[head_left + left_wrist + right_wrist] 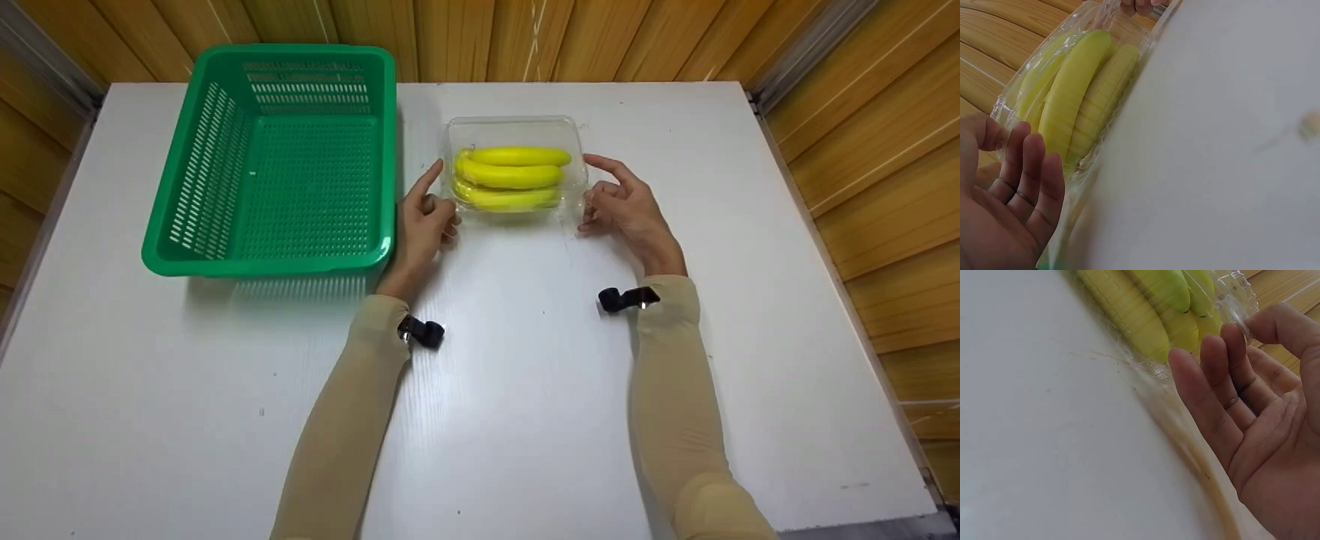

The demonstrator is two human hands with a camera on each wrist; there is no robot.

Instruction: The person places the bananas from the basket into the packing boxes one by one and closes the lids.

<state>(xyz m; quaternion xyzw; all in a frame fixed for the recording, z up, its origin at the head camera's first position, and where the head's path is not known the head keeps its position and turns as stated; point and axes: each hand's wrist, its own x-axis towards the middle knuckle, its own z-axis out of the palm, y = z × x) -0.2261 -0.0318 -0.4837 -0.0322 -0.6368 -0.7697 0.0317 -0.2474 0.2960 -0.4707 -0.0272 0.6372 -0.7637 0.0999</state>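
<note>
A clear plastic clamshell box [517,131] with several yellow bananas [517,177] inside is near the back of the white table. My left hand [426,229] is at the box's left side, its index finger stretched along the wall. In the left wrist view, thumb and fingertips [1032,147] come together at the plastic edge. On the opposite side, my right hand [626,214] pinches the box's rim between thumb and fingers; the right wrist view shows the thumb [1275,323] against the clear edge. The remaining fingers of both hands curve loosely beside the box.
A green slotted basket [270,266] stands left of the box, its right rim close beside the left hand and wrist. The white tabletop [517,420] stretches toward the front. Wood-patterned panels [450,37] rise behind the table and along its sides.
</note>
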